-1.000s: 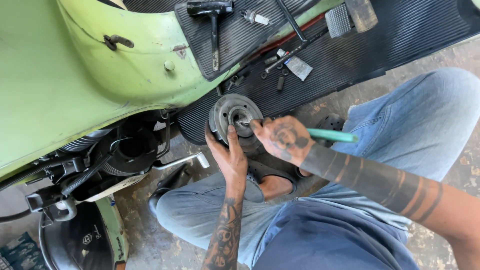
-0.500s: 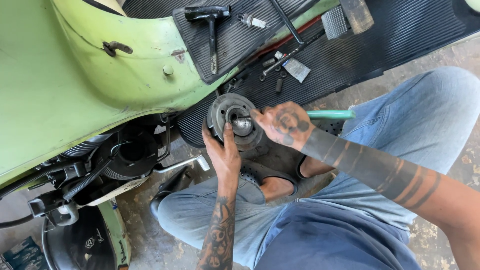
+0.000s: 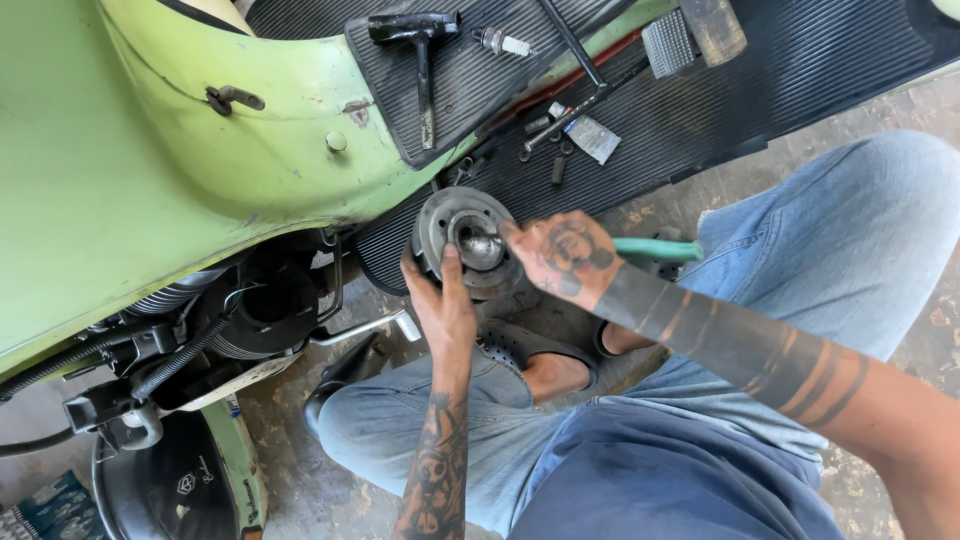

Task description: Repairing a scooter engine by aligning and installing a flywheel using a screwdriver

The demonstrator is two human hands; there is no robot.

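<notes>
Metal hub [image 3: 462, 240], a round grey drum-shaped part, sits at the centre of the view, at the lower edge of the black ribbed floor mat [image 3: 800, 70] of the green scooter body [image 3: 150, 170]. Left hand [image 3: 440, 305] cups the hub from 6 o'clock, thumb laid up over its rim, closed on the part and steadying it. Right hand [image 3: 560, 255] comes in from 3 o'clock, wrapped around a tool with a green handle [image 3: 655, 250]; the fingertips lie at the hub's central bore. The working end is hidden by the fingers.

Compared with the view a second ago, the hub and both hands have kept their relative positions; the right hand has shifted slightly inward, so the fingers now cover more of the bore. Judgement: work at the centre of the hub is under way, not finished.

At 12 o'clock on the mat lie a black hammer [image 3: 420, 50], a spark plug [image 3: 500, 42] and small loose metal parts [image 3: 585, 135].
</notes>
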